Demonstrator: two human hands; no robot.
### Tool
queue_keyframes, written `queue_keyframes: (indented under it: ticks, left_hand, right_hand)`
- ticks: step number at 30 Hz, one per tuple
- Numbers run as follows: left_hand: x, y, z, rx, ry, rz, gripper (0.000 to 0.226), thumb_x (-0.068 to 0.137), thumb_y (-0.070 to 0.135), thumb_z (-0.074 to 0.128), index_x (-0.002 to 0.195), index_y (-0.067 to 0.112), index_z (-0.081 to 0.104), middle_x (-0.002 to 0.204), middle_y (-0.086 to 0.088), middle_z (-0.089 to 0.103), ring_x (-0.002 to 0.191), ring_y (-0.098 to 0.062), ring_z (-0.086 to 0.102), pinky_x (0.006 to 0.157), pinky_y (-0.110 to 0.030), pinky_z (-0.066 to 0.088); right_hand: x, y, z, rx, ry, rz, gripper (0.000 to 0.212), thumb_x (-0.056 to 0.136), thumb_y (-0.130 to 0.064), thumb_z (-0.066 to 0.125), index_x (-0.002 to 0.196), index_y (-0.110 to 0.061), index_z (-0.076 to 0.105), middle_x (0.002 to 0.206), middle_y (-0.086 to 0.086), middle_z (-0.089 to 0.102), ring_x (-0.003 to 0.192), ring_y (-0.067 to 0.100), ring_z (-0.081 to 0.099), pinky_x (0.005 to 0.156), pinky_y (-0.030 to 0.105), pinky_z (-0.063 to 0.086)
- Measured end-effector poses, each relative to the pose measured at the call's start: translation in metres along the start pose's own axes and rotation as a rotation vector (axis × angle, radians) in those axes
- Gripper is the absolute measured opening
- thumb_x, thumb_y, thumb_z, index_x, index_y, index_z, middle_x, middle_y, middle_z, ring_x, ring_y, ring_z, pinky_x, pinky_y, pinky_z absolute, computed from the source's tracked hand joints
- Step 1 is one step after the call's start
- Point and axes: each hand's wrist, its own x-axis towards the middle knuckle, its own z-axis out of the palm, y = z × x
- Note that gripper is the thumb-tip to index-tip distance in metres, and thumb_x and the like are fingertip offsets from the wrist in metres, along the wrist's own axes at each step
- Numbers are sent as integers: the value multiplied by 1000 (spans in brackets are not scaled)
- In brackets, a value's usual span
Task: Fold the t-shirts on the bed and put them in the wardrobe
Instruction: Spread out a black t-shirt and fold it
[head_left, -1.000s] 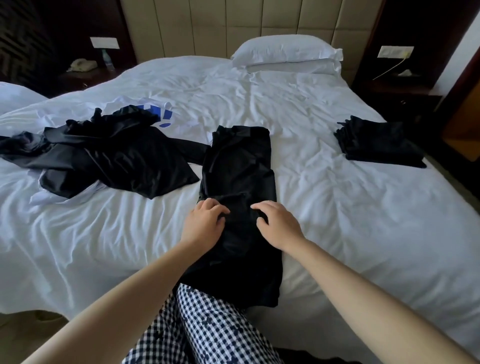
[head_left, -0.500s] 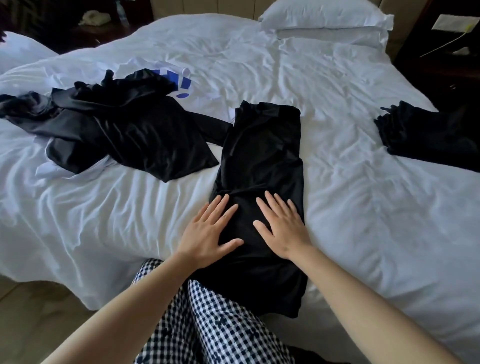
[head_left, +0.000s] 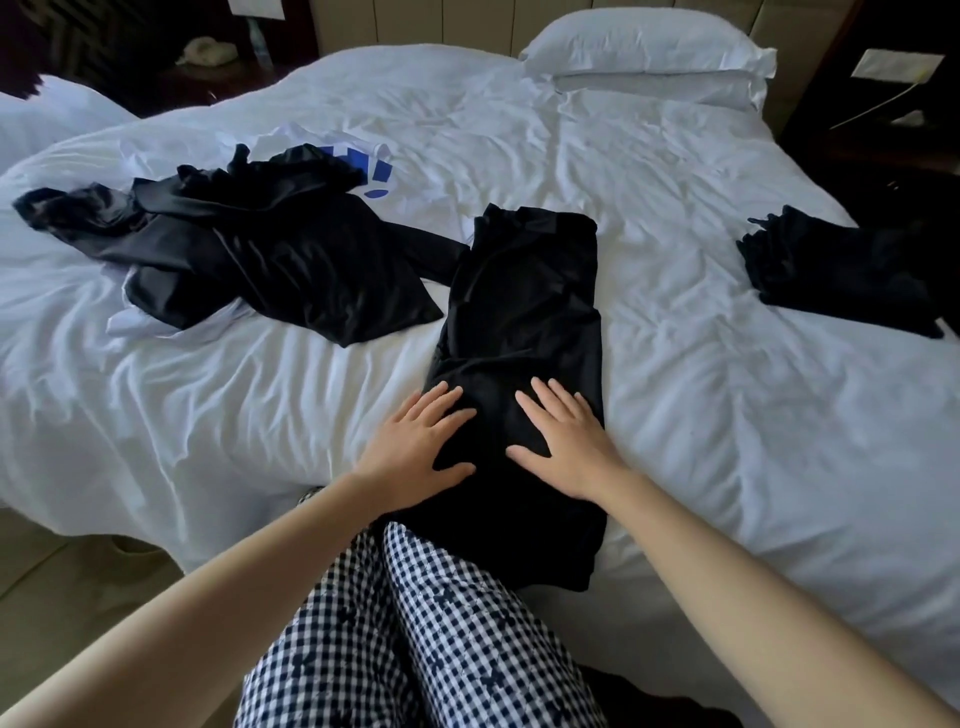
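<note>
Both hands lie flat with straight, spread fingers and grip nothing: the left hand (head_left: 415, 447) presses on the left edge of a black t-shirt (head_left: 524, 291), and the right hand (head_left: 566, 447) presses on its right side, the two palms just beside each other. This t-shirt is folded into a long narrow strip that runs away from the person across the white bed (head_left: 675, 374), its near end hanging over the mattress edge against the person's blue-and-white checked trousers (head_left: 415, 623). To the left, touching the strip's far corner, lies a crumpled heap of black shirts (head_left: 270, 260), unfolded. Under that heap a white shirt (head_left: 376, 166) shows a blue printed mark; the heap covers most of it and what shows cannot be read as letters. Well apart on the right side of the bed sits a folded black stack (head_left: 831, 270). A white pillow (head_left: 644, 57) rests at the head of the bed. A pale card (head_left: 896, 65) stands on the dark bedside unit at the right and another card (head_left: 254, 8) at the left near a bottle (head_left: 254, 39); any writing on them is too small to read.
</note>
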Motion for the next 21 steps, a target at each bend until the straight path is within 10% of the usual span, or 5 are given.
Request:
queue_keyframes:
  ticks: [3,8,11,15,21]
  left_hand:
    - [-32,4,8,-39,227,172,39,88,47,49,119,30,64,124,7,56,123,-15,49,101,-33,45]
    - [-52,6,16,60,235,204,33,88,35,63,120,30,65,109,8,57,105,-13,51,89,-31,48]
    - [-57,11,15,118,185,185,48,82,45,67,127,31,61,115,7,55,113,-14,48,100,-35,44]
    - [-67,8,19,207,67,210,85,65,55,74,141,26,48,130,2,49,128,-18,39,116,-35,17]
    - [-67,9,34,307,119,209,96,61,51,83,142,22,43,129,-4,52,127,-26,49,115,-43,31]
  right_hand:
    - [-33,3,12,72,358,-284,42,89,-25,63,129,-18,62,138,3,56,134,20,44,114,45,33]
    - [-69,8,20,26,471,-468,28,78,-11,66,104,-17,75,110,-2,70,104,18,63,88,36,53]
    - [-83,16,22,-78,343,-448,49,78,-37,61,124,-20,66,136,-2,58,128,18,52,102,44,47]
    - [-96,24,24,-353,-43,-396,106,72,-67,60,156,-28,9,163,-5,-7,150,13,-9,122,38,-3]
    - [-96,23,21,-520,-51,-411,117,73,-18,71,152,-31,-15,162,-1,-18,148,17,-18,120,38,-9]
